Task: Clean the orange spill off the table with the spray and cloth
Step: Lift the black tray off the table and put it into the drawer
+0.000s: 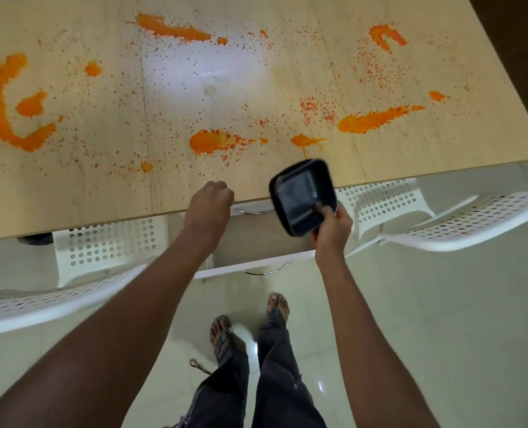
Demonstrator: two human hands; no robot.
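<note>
Head view, looking down over the near edge of the desk. My right grip holds a black tray by its near right corner, thumb pinched over the rim. The tray is tilted, its open inside facing up toward me, its long axis running from my hand up and left toward the desk; its far edge overlaps the desk's near edge. It is slightly blurred. My left grip is curled into a loose fist at the desk edge, knuckles forward; I cannot tell whether it holds anything.

The orange spill lies across the pale wood-grain top in separate patches: a long curved smear at far left, a streak at the top centre, a hooked blot at top right, a slanted streak at right, two blots close to the near edge just beyond the tray. Fine orange specks scatter between them. A bright glare sits mid-desk.

Surroundings: white perforated chairs either side, left chair, right chair, pushed near the desk. Glossy pale tiled floor. My feet in sandals, dark trousers below.
</note>
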